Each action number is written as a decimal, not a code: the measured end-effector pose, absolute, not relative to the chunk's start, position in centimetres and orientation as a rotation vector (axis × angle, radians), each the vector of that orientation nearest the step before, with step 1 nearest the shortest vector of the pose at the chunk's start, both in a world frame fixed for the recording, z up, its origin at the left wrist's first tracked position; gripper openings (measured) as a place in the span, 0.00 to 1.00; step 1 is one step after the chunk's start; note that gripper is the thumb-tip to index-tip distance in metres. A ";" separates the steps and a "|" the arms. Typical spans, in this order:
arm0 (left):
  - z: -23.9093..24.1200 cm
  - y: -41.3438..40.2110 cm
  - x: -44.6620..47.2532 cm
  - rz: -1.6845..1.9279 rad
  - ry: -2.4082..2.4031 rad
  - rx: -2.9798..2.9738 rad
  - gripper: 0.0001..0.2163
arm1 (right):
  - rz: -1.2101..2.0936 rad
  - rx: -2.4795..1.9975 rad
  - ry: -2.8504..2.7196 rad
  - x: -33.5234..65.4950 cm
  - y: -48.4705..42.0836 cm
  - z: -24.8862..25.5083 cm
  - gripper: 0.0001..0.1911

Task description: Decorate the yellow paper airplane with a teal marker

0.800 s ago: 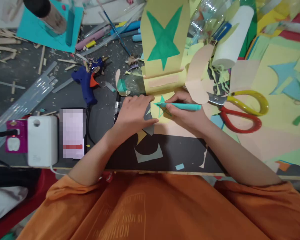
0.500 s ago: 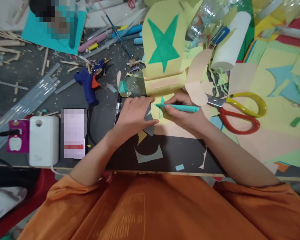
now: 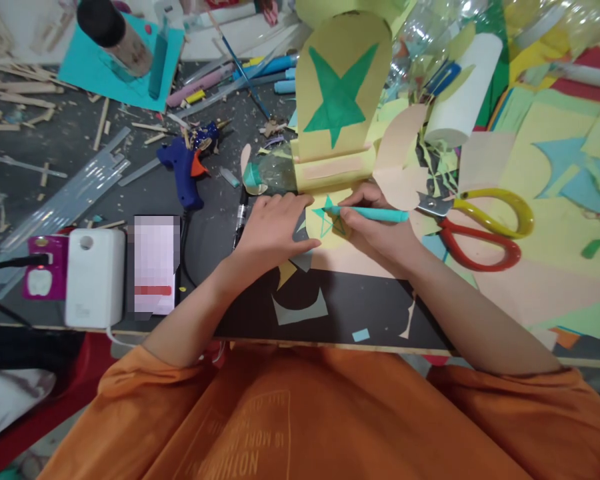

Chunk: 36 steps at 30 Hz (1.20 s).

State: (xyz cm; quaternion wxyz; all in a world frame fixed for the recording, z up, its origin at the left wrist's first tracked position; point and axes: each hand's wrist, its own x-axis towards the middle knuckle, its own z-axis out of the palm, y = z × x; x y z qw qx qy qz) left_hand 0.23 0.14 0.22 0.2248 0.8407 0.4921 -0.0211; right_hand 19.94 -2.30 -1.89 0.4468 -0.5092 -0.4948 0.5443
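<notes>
My right hand [image 3: 375, 217] grips a turquoise marker pen [image 3: 380, 214], its tip on a small green star outline [image 3: 330, 220]. The star is drawn on a yellow paper piece [image 3: 316, 230]; its upper points look filled in. My left hand [image 3: 275, 227] lies with fingers spread at the left edge of that paper. Just beyond stands a rounded yellow paper shape with a big green star [image 3: 341, 93], joined to a folded yellow band around a clear plastic bottle [image 3: 279, 170]. A pale peach paper cut-out [image 3: 400, 167] lies beside my right hand.
Scissors with yellow and red handles [image 3: 485, 230] lie at right among coloured paper sheets. A blue glue gun [image 3: 183, 167], glue sticks [image 3: 75, 190], a phone [image 3: 155, 263] and a white power bank [image 3: 95, 277] are at left. A dark-capped bottle [image 3: 115, 40] stands behind.
The view has shifted slightly, so most things sit a little further right. The marker tip has moved along the small star, and more green shows in its upper part. My left hand stays spread.
</notes>
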 end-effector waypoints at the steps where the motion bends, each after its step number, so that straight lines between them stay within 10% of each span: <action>1: 0.2 0.1 0.2 -0.056 1.357 2.319 0.28 | 1.312 -1.269 -1.236 20.1 -2.2 -1.9 0.08; 36: -0.4 -0.7 -0.6 0.133 0.946 2.713 0.14 | 1.196 -1.414 -1.327 21.4 -1.4 -2.3 0.07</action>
